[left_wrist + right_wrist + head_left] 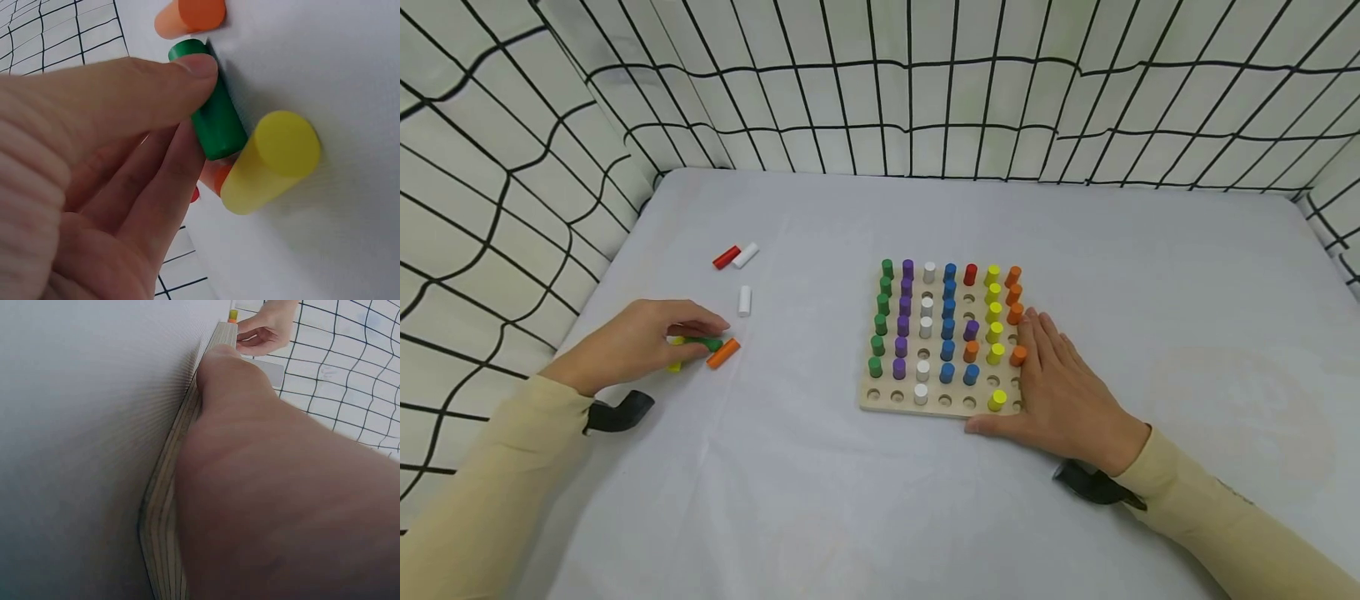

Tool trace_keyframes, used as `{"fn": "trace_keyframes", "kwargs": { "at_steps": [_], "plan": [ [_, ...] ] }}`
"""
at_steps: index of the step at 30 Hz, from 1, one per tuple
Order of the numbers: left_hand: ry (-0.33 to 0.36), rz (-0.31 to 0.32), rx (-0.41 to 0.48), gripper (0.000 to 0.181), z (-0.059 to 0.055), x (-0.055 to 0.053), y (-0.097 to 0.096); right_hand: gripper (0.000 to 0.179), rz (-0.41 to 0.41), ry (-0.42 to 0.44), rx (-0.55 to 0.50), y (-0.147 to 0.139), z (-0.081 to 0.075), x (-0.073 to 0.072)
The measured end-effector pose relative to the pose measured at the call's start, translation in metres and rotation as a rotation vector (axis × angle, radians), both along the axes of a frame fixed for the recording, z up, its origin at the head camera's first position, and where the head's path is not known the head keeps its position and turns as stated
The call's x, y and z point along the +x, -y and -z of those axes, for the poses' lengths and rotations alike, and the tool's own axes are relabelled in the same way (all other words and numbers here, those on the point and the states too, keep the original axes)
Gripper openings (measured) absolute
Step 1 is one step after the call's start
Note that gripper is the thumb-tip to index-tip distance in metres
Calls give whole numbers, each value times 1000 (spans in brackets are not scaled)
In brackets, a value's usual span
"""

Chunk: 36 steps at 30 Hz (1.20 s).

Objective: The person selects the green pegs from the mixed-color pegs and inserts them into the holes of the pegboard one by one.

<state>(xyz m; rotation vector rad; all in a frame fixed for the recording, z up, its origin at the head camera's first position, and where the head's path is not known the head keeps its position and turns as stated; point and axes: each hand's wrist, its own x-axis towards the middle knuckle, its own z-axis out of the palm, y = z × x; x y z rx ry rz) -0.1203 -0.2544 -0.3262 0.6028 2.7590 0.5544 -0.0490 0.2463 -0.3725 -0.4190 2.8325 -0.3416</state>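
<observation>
My left hand (643, 337) pinches a green peg (222, 122) between thumb and fingers, low over the cloth. In the left wrist view a yellow peg (287, 147) lies right by the green one, and an orange peg (203, 14) is beyond the thumb. On the right, a wooden pegboard (883, 405) holds columns of coloured pegs, with several bare holes among them. My right hand (1067, 400) rests along the board's right edge, fingers straight and thumb at the front corner. It hides part of the orange column. In the right wrist view the board's layered side (159, 531) runs beside the hand.
Loose on the white cloth (805, 483), past the left hand, are a red peg (726, 257), a white peg (746, 255) beside it and another white peg (745, 301). A black wire grid (910, 92) stands along the back and left sides of the table.
</observation>
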Motion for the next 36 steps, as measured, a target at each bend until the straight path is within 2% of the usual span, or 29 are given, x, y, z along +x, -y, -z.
{"fn": "trace_keyframes", "kwargs": {
  "at_steps": [10,19,36],
  "plan": [
    [-36,-2,-37,31,2,-3,-3,147,-1,-2,2,0,0,0],
    [-29,1,-18,31,2,-5,-5,147,2,-2,-2,0,0,0],
    [8,-5,-56,30,-2,-8,-13,147,2,-12,-7,0,2,0]
  ]
}}
